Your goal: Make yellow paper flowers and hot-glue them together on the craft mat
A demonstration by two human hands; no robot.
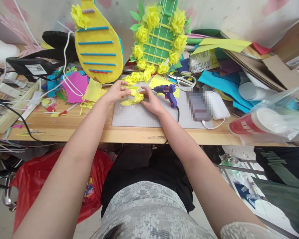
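Observation:
Both my hands rest on a grey cutting mat [139, 116] at the table's middle. My left hand [116, 92] pinches a yellow paper flower piece [134, 96], fingers closed on its left side. My right hand [150, 99] presses on the same yellow paper from the right, fingers curled over it. A blue glue gun [166, 91] lies just right of my right hand. Several finished yellow paper flowers [137, 77] sit behind the hands.
A yellow guitar-shaped craft [98, 46] and a green one with yellow flowers [159, 33] stand at the back. Scissors [183, 79], coloured paper sheets [76, 86], a white power bank [218, 106], cardboard [276, 71] and a bagged red cup [259, 124] surround the mat. A red bag [37, 179] sits below.

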